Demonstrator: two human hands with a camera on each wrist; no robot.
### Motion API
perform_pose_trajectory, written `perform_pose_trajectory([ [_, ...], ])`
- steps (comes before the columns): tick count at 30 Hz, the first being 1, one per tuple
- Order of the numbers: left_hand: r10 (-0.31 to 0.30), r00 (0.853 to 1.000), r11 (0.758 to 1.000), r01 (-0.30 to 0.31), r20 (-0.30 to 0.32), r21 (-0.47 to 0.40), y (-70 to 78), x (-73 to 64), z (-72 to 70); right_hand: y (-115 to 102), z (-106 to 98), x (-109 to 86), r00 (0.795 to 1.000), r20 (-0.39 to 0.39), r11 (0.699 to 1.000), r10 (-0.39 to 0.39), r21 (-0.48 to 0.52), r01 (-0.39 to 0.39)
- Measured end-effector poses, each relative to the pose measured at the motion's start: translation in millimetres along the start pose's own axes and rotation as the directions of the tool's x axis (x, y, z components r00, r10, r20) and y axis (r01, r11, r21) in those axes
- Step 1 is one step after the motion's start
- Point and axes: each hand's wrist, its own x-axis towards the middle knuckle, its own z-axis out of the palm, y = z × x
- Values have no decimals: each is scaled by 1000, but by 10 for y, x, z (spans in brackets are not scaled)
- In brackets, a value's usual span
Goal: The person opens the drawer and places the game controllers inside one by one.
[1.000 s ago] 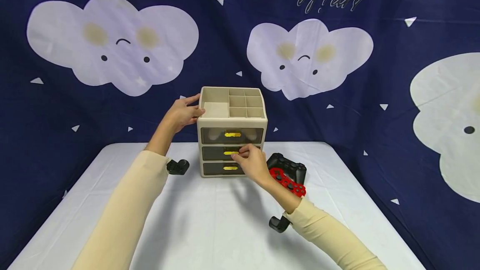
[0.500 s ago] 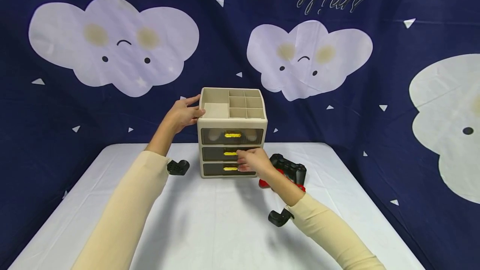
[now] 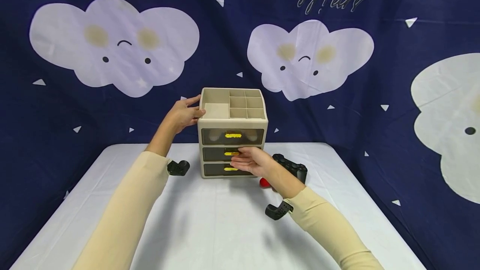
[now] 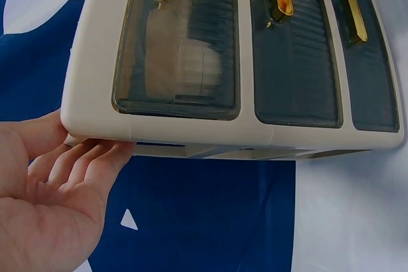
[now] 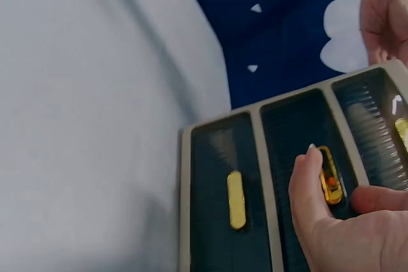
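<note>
A cream drawer organizer (image 3: pixel 232 123) stands upright on the table, its smoky drawers all closed. My left hand (image 3: pixel 181 113) grips its upper left side, thumb over the top edge and fingers along the outer wall. In front of the middle drawer (image 5: pixel 296 132) is my right hand (image 3: pixel 256 162), fingers fairly straight. The right wrist view shows one fingertip at the edge of the gold handle (image 5: pixel 331 186), with the thumb on its other side, near the divider. White shapes (image 4: pixel 191 62) show through the top drawer.
A black game controller (image 3: pixel 296 167) lies on the white table to the right of the organizer. A red controller (image 3: pixel 264 183) is mostly hidden by my right arm. Behind rises a dark blue cloth (image 3: pixel 221 53) printed with clouds.
My right hand's fingers loosened from a pinch near the middle handle, dropped toward the lower drawer and now reach left below that handle. The left hand and the organizer stay in place.
</note>
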Motion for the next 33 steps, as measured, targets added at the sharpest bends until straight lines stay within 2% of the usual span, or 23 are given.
perform_pose_trajectory([
  [9,3,1000,1000,-3,1,11,-1,0,-1,42,8,59,997,-63,999,-44,-34,42],
  [15,-1,1000,1000,1,2,17,-3,-9,-5,66,-8,62,995,-72,997,-71,-39,68],
  [21,5,1000,1000,-5,3,11,3,-19,-4,101,-57,-2,996,-18,994,-92,-62,91],
  [33,-13,1000,1000,13,13,9,39,-32,-11,210,-136,-363,994,73,982,-82,-162,93],
])
